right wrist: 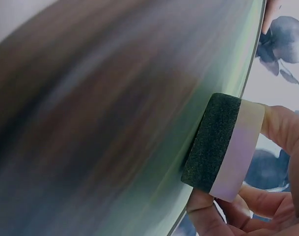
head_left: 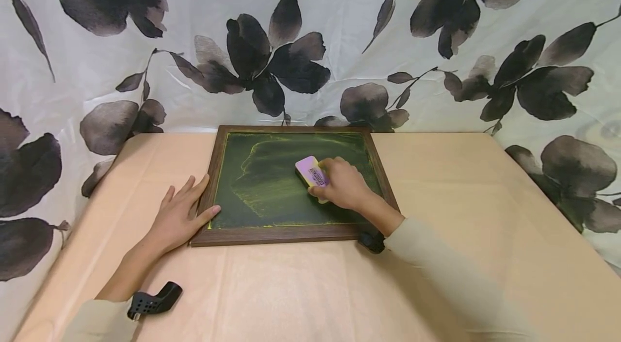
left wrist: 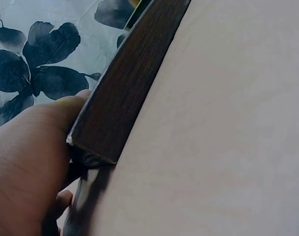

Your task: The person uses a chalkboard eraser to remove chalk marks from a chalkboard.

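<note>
A small chalkboard (head_left: 271,204) in a dark brown wooden frame (head_left: 281,233) lies on the table, with yellow chalk smears over its green surface. My right hand (head_left: 346,185) grips a board eraser (head_left: 308,168) with a purple-and-yellow top, right of the board's middle. The right wrist view shows the eraser's dark felt side (right wrist: 211,142) against the board, thumb and fingers around its pale body. At the left, my left hand (head_left: 177,220) rests against the frame's edge, fingers spread and thumb over the wood. The frame's lower left corner (left wrist: 115,98) fills part of the left wrist view.
A peach-coloured cover (head_left: 291,288) lies over the table around the board. Behind the board hangs a white cloth (head_left: 354,24) printed with dark flowers. Black wrist devices (head_left: 154,300) sit at both wrists, below light sleeves.
</note>
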Motion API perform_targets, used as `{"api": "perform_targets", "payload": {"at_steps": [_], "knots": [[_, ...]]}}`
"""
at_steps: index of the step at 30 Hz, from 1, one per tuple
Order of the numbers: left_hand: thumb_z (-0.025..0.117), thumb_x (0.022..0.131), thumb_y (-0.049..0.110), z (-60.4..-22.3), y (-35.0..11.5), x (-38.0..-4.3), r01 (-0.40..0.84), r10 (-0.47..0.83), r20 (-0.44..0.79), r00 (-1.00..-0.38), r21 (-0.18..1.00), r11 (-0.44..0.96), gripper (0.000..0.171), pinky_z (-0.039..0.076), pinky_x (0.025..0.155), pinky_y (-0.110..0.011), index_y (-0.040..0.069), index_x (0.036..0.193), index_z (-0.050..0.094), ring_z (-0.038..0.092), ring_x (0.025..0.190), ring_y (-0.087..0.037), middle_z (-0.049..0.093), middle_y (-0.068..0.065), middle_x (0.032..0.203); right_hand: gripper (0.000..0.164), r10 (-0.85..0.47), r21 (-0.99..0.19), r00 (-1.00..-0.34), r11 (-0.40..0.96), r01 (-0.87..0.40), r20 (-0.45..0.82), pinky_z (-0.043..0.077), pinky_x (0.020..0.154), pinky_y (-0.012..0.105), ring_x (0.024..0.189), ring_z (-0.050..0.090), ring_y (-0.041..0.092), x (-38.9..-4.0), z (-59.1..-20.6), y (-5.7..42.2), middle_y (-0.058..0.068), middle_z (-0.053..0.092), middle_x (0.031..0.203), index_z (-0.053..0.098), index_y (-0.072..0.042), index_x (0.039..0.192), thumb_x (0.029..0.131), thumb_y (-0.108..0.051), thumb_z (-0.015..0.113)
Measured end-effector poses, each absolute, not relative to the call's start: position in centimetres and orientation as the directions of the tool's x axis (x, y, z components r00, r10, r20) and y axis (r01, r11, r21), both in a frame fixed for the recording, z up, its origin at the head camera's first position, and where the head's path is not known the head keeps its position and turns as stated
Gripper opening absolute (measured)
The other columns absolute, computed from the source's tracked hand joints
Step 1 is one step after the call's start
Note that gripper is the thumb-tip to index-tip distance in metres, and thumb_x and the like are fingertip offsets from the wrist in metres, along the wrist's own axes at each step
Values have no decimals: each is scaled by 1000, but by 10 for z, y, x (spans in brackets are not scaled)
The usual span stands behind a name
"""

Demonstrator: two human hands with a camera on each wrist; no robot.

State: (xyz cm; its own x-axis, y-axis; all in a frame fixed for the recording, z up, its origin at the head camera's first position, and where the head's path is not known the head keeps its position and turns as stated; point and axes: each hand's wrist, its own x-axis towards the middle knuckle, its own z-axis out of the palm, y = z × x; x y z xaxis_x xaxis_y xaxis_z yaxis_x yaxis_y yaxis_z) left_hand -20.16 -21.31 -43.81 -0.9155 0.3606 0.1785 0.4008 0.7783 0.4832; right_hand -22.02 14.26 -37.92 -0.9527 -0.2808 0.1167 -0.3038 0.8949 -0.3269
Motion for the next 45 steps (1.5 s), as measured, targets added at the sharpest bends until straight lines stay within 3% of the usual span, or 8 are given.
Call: {"api": "perform_targets", "payload": {"at_steps": [9, 24, 39, 45], "knots": [[55, 94, 47, -438, -215, -203, 398, 356, 180, -917, 491, 775, 78, -2, 112, -58, 2, 151, 25, 18, 140, -42, 31, -27, 149, 65, -316, -351, -946, 880, -319, 65, 42, 55, 30, 74, 50, 18, -222, -377, 100, 7, 56, 93, 57, -1, 129, 80, -39, 75], [55, 95, 46, -436, -214, -208, 402, 360, 184, -915, 496, 770, 77, -2, 111, -59, 1, 150, 26, 19, 140, -41, 32, -26, 148, 60, -492, -373, -870, 810, -453, -11, 44, 57, 27, 77, 51, 13, -229, -368, 55, 4, 55, 100, 58, -9, 131, 81, -37, 75], [51, 97, 45, -441, -214, -207, 397, 363, 169, -916, 509, 764, 73, -3, 112, -58, 3, 151, 27, 17, 142, -38, 31, -24, 149, 57, -654, -453, -749, 703, -548, -110, 37, 58, 25, 81, 49, 12, -229, -368, 61, -4, 47, 96, 55, -22, 136, 83, -35, 72], [49, 98, 44, -438, -216, -205, 387, 354, 166, -921, 510, 768, 71, -3, 111, -58, 3, 151, 27, 17, 142, -39, 31, -24, 149, 56, -733, -456, -669, 641, -617, -125, 35, 58, 24, 79, 47, 12, -229, -364, 58, -3, 45, 96, 54, -19, 137, 85, -31, 71]]}}
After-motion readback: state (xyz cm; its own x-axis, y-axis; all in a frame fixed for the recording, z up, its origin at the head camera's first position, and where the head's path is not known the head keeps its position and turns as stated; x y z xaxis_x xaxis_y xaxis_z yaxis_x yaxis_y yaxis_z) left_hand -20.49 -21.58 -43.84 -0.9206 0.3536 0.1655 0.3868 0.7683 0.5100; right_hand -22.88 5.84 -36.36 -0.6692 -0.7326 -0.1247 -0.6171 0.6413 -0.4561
